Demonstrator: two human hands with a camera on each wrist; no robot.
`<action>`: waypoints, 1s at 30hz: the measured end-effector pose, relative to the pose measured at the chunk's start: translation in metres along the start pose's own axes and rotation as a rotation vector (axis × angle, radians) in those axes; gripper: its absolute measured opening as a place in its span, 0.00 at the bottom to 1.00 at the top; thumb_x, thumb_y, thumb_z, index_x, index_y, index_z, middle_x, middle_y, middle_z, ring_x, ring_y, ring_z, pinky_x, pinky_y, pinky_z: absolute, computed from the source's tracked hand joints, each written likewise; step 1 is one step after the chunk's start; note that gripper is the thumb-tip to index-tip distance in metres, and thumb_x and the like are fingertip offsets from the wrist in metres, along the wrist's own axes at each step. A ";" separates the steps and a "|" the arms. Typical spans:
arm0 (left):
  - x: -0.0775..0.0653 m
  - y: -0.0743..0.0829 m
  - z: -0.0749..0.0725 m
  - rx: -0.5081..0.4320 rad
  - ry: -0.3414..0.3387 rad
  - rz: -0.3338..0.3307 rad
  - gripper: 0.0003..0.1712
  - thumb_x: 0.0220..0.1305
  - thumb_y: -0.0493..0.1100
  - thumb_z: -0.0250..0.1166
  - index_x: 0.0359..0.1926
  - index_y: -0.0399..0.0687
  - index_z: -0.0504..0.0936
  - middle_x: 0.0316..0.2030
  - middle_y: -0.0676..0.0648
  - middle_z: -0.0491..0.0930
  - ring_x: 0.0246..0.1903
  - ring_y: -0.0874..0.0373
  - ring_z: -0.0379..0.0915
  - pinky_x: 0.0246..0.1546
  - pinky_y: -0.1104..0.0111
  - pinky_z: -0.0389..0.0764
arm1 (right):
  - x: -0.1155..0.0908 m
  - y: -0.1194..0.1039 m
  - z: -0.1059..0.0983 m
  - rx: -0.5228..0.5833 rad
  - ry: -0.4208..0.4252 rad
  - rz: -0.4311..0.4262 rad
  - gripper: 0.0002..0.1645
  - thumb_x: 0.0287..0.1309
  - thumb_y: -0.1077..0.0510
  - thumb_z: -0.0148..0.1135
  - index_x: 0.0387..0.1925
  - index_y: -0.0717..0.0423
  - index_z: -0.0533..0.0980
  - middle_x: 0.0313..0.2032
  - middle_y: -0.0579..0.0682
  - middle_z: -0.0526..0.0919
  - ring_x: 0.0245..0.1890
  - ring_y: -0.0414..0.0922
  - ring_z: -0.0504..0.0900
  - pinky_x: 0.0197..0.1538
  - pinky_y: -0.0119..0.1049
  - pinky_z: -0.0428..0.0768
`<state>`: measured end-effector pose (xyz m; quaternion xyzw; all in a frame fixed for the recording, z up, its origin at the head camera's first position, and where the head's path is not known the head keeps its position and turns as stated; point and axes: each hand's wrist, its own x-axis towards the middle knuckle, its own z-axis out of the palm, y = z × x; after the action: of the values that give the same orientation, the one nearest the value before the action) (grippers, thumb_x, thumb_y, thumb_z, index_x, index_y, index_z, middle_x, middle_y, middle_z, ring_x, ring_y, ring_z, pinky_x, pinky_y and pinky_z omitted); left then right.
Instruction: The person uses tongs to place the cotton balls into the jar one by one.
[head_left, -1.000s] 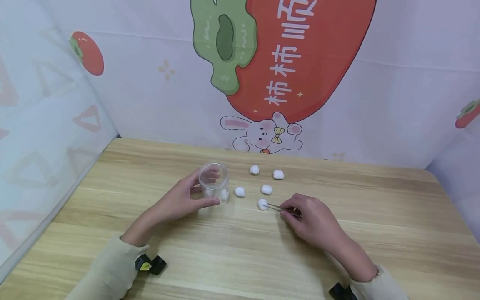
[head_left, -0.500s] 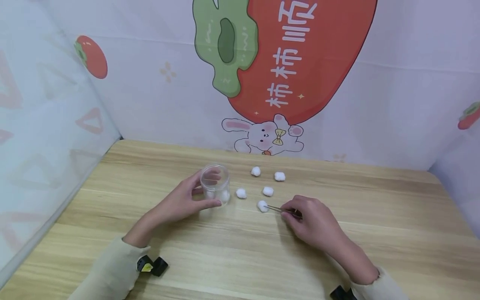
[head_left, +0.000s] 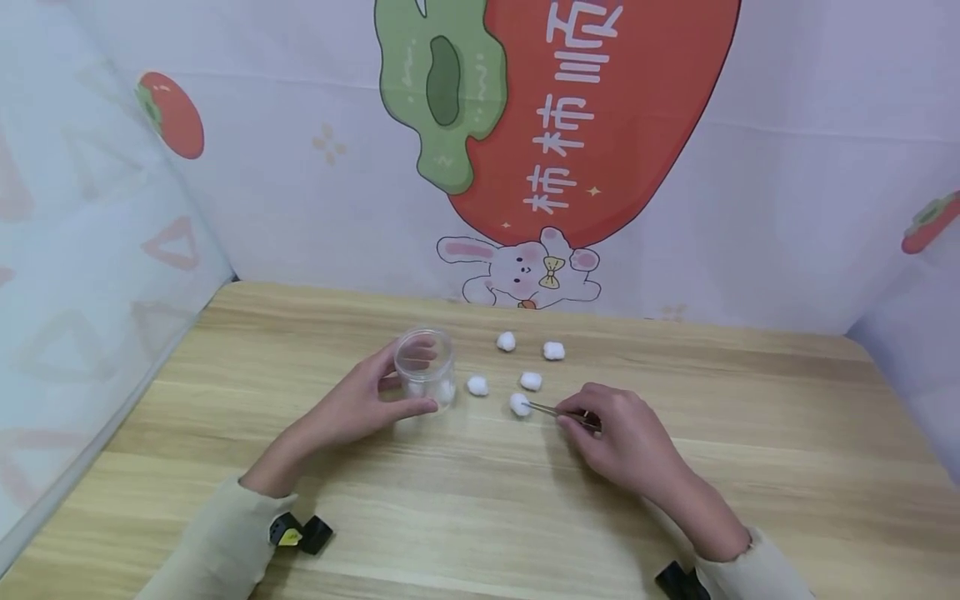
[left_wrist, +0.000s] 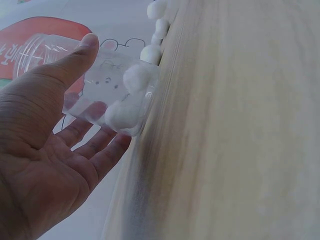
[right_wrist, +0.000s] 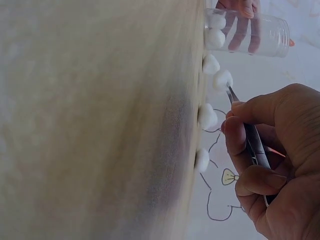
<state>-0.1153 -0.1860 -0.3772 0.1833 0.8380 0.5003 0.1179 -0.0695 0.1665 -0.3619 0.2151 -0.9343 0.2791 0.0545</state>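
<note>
My left hand (head_left: 360, 400) grips a clear jar (head_left: 426, 367) that stands on the table. Its thumb lies on the near side and its fingers behind. Inside the jar, low down, are two cotton balls (left_wrist: 137, 78). My right hand (head_left: 622, 433) holds metal tweezers (right_wrist: 254, 142) between thumb and fingers. At the tweezer tips a cotton ball (head_left: 520, 405) is pinched; in the right wrist view this cotton ball (right_wrist: 223, 80) shows a little off the tabletop. Nearest the jar on the table is another cotton ball (head_left: 477, 385), just right of it.
More cotton balls lie on the wooden table (head_left: 450, 517): one (head_left: 531, 381) just behind the pinched one, and two farther back, a left one (head_left: 506, 342) and a right one (head_left: 553, 351). A printed cloth (head_left: 787, 208) with a bunny hangs along the table's back edge.
The pinched cotton ball has come slightly up and to the left with the tweezers and right hand. My left hand keeps its hold on the jar. The head view shifts a little.
</note>
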 end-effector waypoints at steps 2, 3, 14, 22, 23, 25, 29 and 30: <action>0.001 0.000 0.001 -0.006 -0.003 -0.001 0.42 0.60 0.54 0.80 0.71 0.70 0.69 0.69 0.55 0.76 0.72 0.54 0.74 0.74 0.55 0.78 | 0.001 -0.001 -0.001 0.009 0.000 0.002 0.06 0.59 0.63 0.77 0.37 0.50 0.90 0.31 0.38 0.87 0.30 0.31 0.77 0.34 0.27 0.80; 0.001 -0.001 0.001 -0.010 -0.005 -0.002 0.42 0.60 0.54 0.80 0.71 0.69 0.70 0.69 0.55 0.76 0.72 0.55 0.74 0.74 0.55 0.78 | 0.001 -0.001 -0.001 0.015 0.001 0.004 0.06 0.59 0.63 0.77 0.37 0.50 0.90 0.31 0.38 0.87 0.30 0.31 0.77 0.34 0.27 0.80; 0.000 -0.001 0.000 -0.011 0.000 -0.017 0.43 0.61 0.53 0.80 0.73 0.73 0.68 0.69 0.54 0.76 0.72 0.53 0.74 0.75 0.53 0.77 | 0.008 -0.007 -0.004 0.051 -0.003 0.004 0.05 0.61 0.62 0.76 0.38 0.52 0.90 0.30 0.39 0.86 0.29 0.33 0.76 0.32 0.26 0.78; -0.001 -0.002 0.001 -0.025 0.000 -0.014 0.43 0.60 0.53 0.81 0.72 0.72 0.69 0.69 0.54 0.76 0.72 0.54 0.74 0.75 0.54 0.77 | 0.013 -0.012 -0.008 0.089 0.008 -0.023 0.04 0.61 0.63 0.76 0.38 0.53 0.90 0.29 0.38 0.85 0.29 0.33 0.77 0.32 0.27 0.79; 0.000 -0.002 0.001 -0.025 -0.001 -0.015 0.43 0.60 0.53 0.81 0.72 0.72 0.69 0.69 0.55 0.76 0.72 0.54 0.74 0.75 0.54 0.77 | 0.014 -0.012 -0.008 0.095 0.011 -0.027 0.04 0.61 0.63 0.76 0.38 0.53 0.90 0.29 0.38 0.85 0.29 0.33 0.77 0.32 0.27 0.80; 0.000 -0.002 0.000 -0.022 -0.001 -0.017 0.43 0.60 0.54 0.80 0.72 0.71 0.69 0.69 0.55 0.76 0.72 0.54 0.74 0.75 0.54 0.77 | 0.015 -0.013 -0.008 0.111 0.015 -0.033 0.04 0.61 0.63 0.76 0.39 0.53 0.90 0.29 0.39 0.86 0.29 0.33 0.77 0.32 0.27 0.80; -0.001 -0.001 0.000 -0.006 -0.002 -0.020 0.43 0.60 0.55 0.80 0.73 0.70 0.69 0.70 0.56 0.76 0.73 0.54 0.73 0.75 0.54 0.77 | 0.017 -0.015 -0.009 0.145 0.010 -0.036 0.05 0.62 0.62 0.75 0.39 0.53 0.90 0.30 0.39 0.87 0.30 0.33 0.78 0.33 0.29 0.82; -0.001 -0.001 -0.001 -0.003 -0.002 -0.020 0.43 0.60 0.55 0.80 0.73 0.70 0.68 0.70 0.56 0.75 0.73 0.54 0.73 0.75 0.55 0.77 | 0.018 -0.016 -0.009 0.153 0.009 -0.036 0.05 0.62 0.63 0.75 0.39 0.53 0.90 0.30 0.39 0.87 0.30 0.33 0.78 0.34 0.29 0.83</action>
<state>-0.1150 -0.1875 -0.3780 0.1750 0.8389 0.5002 0.1241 -0.0791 0.1527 -0.3424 0.2344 -0.9060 0.3494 0.0470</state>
